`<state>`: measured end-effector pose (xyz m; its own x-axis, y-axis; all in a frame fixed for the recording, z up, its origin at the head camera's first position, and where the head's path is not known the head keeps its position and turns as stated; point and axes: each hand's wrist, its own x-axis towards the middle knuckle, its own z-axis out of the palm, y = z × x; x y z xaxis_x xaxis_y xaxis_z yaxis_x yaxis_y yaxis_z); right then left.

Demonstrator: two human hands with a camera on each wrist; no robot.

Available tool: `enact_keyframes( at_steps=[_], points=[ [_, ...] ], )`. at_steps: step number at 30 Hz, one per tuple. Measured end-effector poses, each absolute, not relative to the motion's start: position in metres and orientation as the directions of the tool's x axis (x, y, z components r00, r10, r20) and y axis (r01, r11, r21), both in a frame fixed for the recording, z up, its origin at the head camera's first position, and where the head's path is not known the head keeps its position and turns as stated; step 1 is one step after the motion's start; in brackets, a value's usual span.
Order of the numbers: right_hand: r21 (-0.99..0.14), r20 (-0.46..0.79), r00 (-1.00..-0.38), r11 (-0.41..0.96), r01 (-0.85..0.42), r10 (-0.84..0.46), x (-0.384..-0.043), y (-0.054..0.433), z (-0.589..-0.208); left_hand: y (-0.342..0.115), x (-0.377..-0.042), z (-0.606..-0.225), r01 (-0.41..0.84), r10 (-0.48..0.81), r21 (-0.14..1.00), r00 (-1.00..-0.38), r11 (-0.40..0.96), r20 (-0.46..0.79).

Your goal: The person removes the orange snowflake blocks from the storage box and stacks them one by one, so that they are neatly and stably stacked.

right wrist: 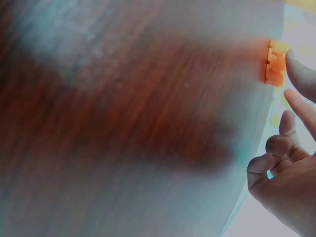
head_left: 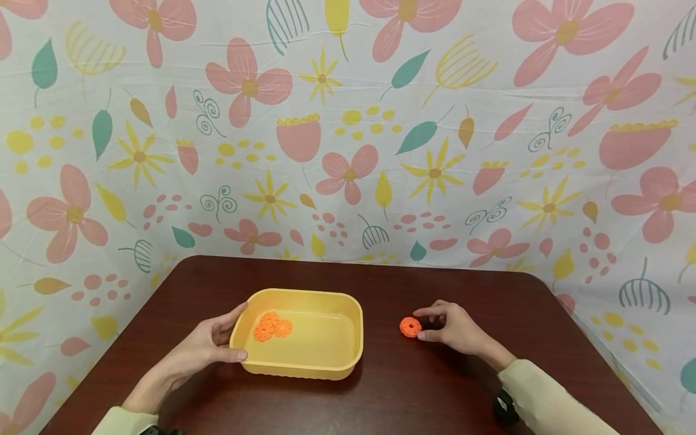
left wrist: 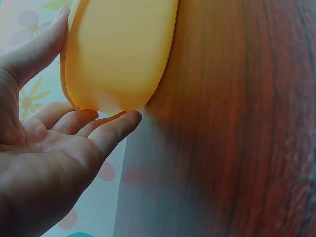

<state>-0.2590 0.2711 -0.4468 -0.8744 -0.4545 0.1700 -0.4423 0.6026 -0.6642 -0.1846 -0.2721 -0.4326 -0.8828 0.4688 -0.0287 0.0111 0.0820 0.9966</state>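
My left hand holds a yellow rectangular tray by its left end, the thumb along the near rim and the fingers against the end wall. In the left wrist view the fingertips meet the tray's underside edge. Inside the tray, toward its left, lie several orange notched discs. To the tray's right, my right hand reaches an orange notched disc with a central hole. Thumb and index fingertips are right at its right edge, spread apart; the other fingers are loosely bent.
A dark reddish-brown table carries everything. Behind it hangs a white cloth printed with flowers and leaves. Bare table top lies between the tray and the single disc.
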Motion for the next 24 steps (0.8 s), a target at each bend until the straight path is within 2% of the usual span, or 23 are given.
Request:
enact_keyframes(
  at_steps=[18, 24],
  points=[
    [-0.664, 0.161, -0.881, 0.611, -0.430, -0.445, -0.2579, 0.2692, -0.4417, -0.2733, -0.1850, -0.4345, 0.015, 0.472, 0.997, -0.881, 0.076, -0.023],
    [-0.650, 0.186, -0.866, 0.603, -0.463, -0.464, -0.2576, 0.2680, -0.4367, -0.2734, -0.1858, -0.4354, 0.015, 0.469, 0.997, -0.883, 0.074, -0.021]
  ],
)
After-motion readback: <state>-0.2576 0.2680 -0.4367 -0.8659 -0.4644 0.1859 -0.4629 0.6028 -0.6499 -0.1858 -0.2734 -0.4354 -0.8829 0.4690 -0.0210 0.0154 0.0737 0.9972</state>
